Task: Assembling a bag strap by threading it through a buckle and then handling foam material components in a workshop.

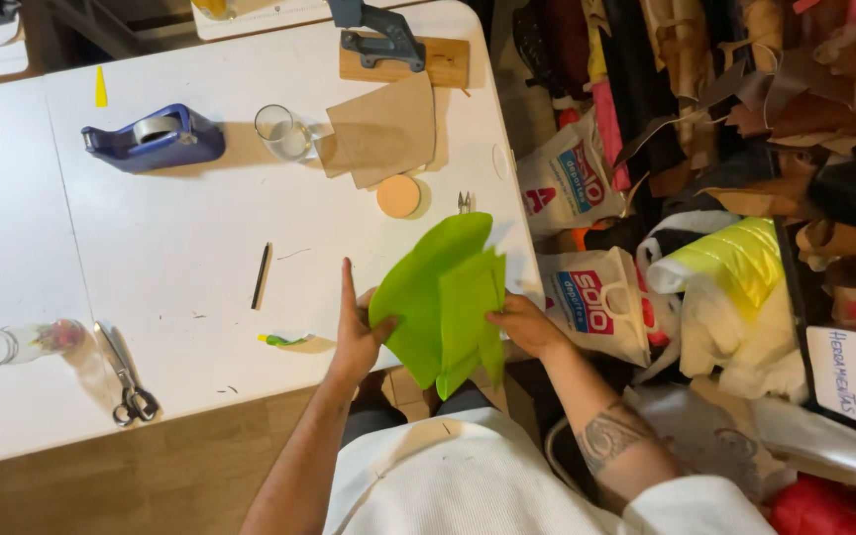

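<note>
Left of me on the white table [200, 238]: steel scissors [126, 376], a thin dark pencil-like stick [262, 275]. My left hand [357, 332] grips the lime-green sheet of soft material [443, 297] at its left edge, index finger stretched straight. The sheet hangs over the table's near edge, folded, long axis diagonal, rounded end up-right, point toward me. My right hand [522, 325] pinches its right edge.

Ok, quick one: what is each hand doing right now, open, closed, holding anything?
Left hand: closed on the left edge of the green sheet, index finger stretched out along the table.
Right hand: closed on the sheet's right edge.
</note>
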